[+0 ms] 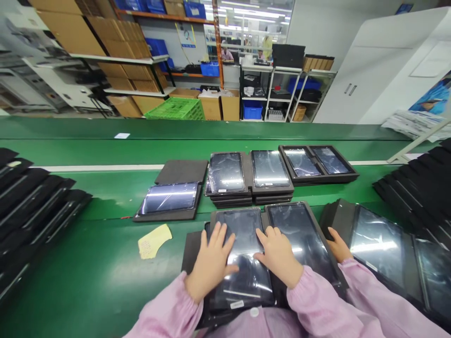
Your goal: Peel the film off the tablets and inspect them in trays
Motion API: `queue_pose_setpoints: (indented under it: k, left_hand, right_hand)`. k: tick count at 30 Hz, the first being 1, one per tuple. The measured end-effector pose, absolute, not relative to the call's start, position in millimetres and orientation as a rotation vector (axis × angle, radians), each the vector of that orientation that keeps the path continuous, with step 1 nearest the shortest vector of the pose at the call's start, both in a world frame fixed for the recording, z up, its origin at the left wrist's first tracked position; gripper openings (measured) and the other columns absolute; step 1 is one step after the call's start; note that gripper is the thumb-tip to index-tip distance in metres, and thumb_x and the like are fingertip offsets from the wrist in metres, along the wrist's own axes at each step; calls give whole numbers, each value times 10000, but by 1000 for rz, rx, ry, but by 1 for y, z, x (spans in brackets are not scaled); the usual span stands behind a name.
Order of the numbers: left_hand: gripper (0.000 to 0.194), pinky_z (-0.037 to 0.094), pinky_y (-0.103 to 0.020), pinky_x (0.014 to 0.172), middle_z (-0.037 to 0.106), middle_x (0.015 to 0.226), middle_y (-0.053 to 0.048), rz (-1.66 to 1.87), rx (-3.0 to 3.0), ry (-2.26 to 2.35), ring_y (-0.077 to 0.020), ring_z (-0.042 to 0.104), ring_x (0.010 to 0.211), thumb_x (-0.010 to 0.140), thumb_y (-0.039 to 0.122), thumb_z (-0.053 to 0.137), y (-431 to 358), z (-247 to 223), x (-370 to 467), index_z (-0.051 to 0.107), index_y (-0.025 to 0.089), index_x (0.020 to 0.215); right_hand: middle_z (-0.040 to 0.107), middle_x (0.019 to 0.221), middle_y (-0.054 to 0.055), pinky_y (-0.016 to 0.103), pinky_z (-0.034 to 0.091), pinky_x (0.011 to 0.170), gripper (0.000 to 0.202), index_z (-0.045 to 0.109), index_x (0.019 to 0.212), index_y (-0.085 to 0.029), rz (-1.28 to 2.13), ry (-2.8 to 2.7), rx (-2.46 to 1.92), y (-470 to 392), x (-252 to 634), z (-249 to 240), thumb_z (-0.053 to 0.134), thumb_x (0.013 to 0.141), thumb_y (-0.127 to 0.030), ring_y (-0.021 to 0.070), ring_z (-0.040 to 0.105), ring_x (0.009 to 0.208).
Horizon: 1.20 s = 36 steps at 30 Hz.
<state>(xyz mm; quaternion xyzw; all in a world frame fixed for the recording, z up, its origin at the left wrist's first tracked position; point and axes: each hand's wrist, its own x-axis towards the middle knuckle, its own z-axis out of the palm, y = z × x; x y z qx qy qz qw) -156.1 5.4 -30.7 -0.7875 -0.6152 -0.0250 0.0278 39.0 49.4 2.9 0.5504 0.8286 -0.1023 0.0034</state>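
Observation:
A tablet-like screen panel (243, 277) lies in a black foam tray (192, 251) right in front of me. My left hand (210, 263) rests on the panel's left side, its fingers spread. On the panel's right edge is my right hand (278, 253), thumb and index finger stretched apart, the other fingers partly bent. A second screen panel (299, 234) sits in the tray's right half, partly covered by my right hand and sleeve. At the right, a co-worker's hand (340, 246) touches another black tray (333, 218) holding screen panels.
Stacked trays with panels (225, 173) stand ahead on the green bench (105, 253). A tray with one tilted panel (171, 197) is left of them, near a yellow paper piece (154, 241). Black tray stacks rise at the far left (31, 211) and far right (423, 188).

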Motion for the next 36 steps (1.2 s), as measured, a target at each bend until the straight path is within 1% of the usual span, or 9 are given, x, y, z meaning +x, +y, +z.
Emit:
queue_pose_setpoints:
  k: [3, 7, 11, 14, 19, 23, 26, 30, 36]
  left_hand:
    - [723, 290, -631, 1005, 368, 1432, -194, -227, -2547, -1779, -403, 302, 1320, 705, 491, 681, -41, -65, -148, 452, 227, 1338]
    - [521, 400, -513, 971, 393, 1395, -210, -733, -2339, -2014, -358, 373, 1282, 828, 398, 526, -82, -90, -150, 482, 151, 1285]
    - [391, 482, -386, 808, 630, 925, -112, -1053, -1979, -2612, -259, 599, 903, 820, 465, 461, -89, -78, -161, 576, 154, 1026]
    - [311, 431, -299, 637, 568, 651, 0, -930, -1948, -2979, -191, 566, 627, 792, 499, 446, -88, -63, -163, 564, 211, 802]
    - [337, 320, -268, 588, 461, 544, 28, -914, -1949, -3121, -157, 468, 561, 787, 475, 372, -88, -54, -156, 419, 213, 580]
    - [352, 305, -265, 549, 412, 489, 34, -1377, -1890, -3228, -141, 402, 507, 743, 493, 418, -83, -47, -149, 381, 214, 531]
    - [364, 330, -256, 552, 429, 470, 29, -1962, -1819, -3207, -129, 412, 504, 727, 478, 474, -74, -32, -144, 384, 209, 497]
    - [344, 353, -239, 552, 472, 509, 28, -2572, -1551, -3076, -121, 446, 530, 711, 472, 547, -64, -14, -144, 427, 193, 548]
    - [371, 268, -224, 488, 436, 428, 47, -2061, -1760, -3244, -89, 351, 446, 709, 482, 554, -74, -26, -154, 416, 188, 531]
  right_hand:
    - [577, 1070, 121, 449, 465, 812, 680, 533, 1259, -200, -295, 2682, 1615, 19, 55, -7, 780, 652, -383, 321, 531, 982]
    - [603, 1074, 111, 395, 469, 843, 507, 495, 1287, -167, -614, 2626, 1718, -10, 78, -22, 629, 804, -244, 267, 581, 975]
    - [668, 893, 61, 324, 465, 784, 250, 580, 1105, -156, -959, 2480, 1902, -18, 91, -24, 448, 898, -203, 209, 635, 851]
    - [676, 823, 32, 301, 445, 723, 203, 579, 1031, -177, -1075, 2477, 1818, -20, 92, -20, 448, 877, -203, 201, 641, 788]
    - [652, 728, 15, 286, 418, 675, 250, 540, 1059, -171, -1248, 2480, 1738, -26, 80, -23, 478, 834, -261, 193, 621, 698]
    - [575, 620, -9, 271, 405, 642, 174, 532, 914, -178, -1446, 2562, 1847, -28, 69, -39, 412, 796, -219, 167, 569, 618]
    - [465, 533, -49, 238, 362, 521, 123, 497, 803, -193, -1746, 2483, 1949, -24, 67, -42, 401, 731, -220, 128, 468, 484]
    - [425, 526, -64, 212, 325, 442, 172, 491, 819, -189, -2176, 2243, 2122, -12, 73, -23, 422, 725, -315, 101, 410, 436]
    - [473, 553, -38, 219, 344, 476, 209, 570, 804, -168, -2160, 2334, 2139, -16, 83, 2, 456, 709, -315, 96, 434, 477]
